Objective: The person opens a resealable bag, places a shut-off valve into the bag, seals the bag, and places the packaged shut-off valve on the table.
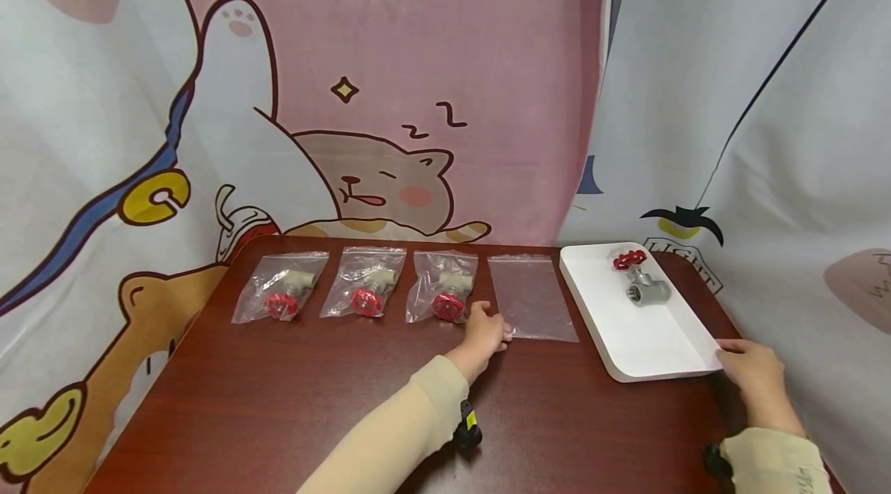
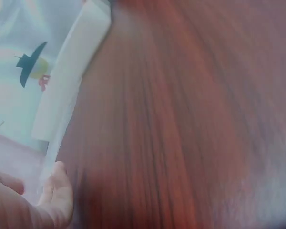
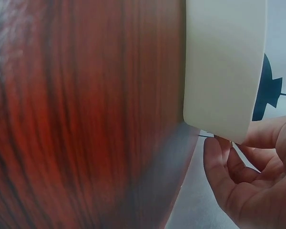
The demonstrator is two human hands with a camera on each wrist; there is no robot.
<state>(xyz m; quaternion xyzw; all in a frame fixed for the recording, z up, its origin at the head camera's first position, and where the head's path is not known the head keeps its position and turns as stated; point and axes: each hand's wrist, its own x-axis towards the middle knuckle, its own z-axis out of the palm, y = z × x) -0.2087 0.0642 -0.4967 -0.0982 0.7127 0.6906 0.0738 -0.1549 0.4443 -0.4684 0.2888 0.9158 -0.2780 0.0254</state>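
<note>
At the near left corner of a flat, clear zip bag (image 1: pixel 532 301), my left hand (image 1: pixel 485 335) pinches the plastic edge. The left wrist view shows its fingers (image 2: pixel 60 183) at the end of the bag's strip. My right hand (image 1: pixel 755 372) grips the near right corner of a white tray (image 1: pixel 654 355), thumb on the rim and other fingers curled below, as the right wrist view shows. A metal valve (image 1: pixel 649 291) with a red handwheel (image 1: pixel 629 260) lies in the tray's far part.
Left of the flat bag, a row of three zip bags, (image 1: pixel 448 285) the closest, each holds a valve with a red handwheel. They lie on a dark reddish wooden table (image 1: pixel 299 393). Printed cloth (image 1: pixel 487 53) hangs behind the table and along its right side.
</note>
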